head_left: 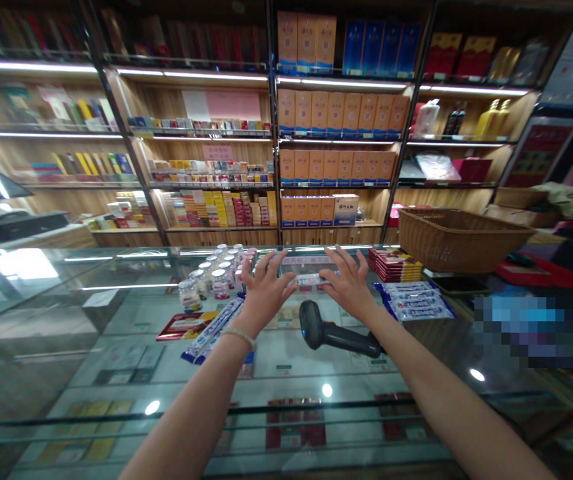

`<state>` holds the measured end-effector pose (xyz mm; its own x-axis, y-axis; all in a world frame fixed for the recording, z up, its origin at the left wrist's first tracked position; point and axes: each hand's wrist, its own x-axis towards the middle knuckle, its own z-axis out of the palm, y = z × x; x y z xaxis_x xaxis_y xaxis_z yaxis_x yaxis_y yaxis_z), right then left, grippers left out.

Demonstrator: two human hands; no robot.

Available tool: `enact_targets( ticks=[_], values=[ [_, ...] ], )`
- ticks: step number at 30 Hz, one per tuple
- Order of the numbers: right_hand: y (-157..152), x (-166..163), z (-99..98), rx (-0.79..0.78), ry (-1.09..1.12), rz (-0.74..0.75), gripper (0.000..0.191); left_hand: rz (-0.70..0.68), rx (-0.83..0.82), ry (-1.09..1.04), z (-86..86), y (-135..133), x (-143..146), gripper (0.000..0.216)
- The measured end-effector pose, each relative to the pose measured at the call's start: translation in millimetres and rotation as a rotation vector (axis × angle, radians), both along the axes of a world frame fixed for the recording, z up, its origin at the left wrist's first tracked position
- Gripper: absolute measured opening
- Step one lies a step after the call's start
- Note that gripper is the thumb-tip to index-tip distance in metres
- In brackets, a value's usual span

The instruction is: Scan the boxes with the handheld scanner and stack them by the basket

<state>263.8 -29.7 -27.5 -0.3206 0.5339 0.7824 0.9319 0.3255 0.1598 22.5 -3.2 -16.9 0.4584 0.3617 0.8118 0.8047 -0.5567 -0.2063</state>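
Note:
Over the glass counter [266,373], a slim white packet with printed lettering [310,280] is held level between my two hands. The thumb of my left hand [266,287] is at its left end, with the other fingers raised and spread. At the right end is the thumb of my right hand [349,283], its fingers also fanned upward. Fingertip contact behind the packet is hidden. A black barcode scanner [334,333] lies just below, near my right forearm. Blue-and-white stick packs [212,333] lie beside my left wrist, next to a red flat packet [184,325].
Several small white-lidded jars [220,283] stand left of my hands. To the right are stacked red packets [395,265], more blue-and-white sticks [416,301] and a wicker basket [461,237]. Behind the counter, shelves hold orange boxes [336,113] and cigarette-like packs [226,210].

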Motion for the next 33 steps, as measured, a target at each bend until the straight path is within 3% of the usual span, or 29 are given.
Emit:
enact_targets(
  ticks=[9,18,26,33],
  values=[
    [-3.0,-4.3,8.3,-0.066,0.070,-0.075,0.017,0.008,0.011,-0.028,-0.8,-1.9,5.3,0.015],
    [-3.3,-2.1,5.7,-0.085,0.140,-0.049,0.021,0.069,0.060,-0.036,-3.7,-4.1,8.6,0.033],
    [-3.8,-4.1,3.8,-0.160,0.268,0.047,0.020,0.101,0.118,-0.038,-10.2,0.8,8.7,0.023],
    [-2.7,-3.4,1.1,-0.176,0.212,-0.004,0.020,0.083,0.106,-0.065,-11.3,3.0,7.1,0.018]
  ],
)
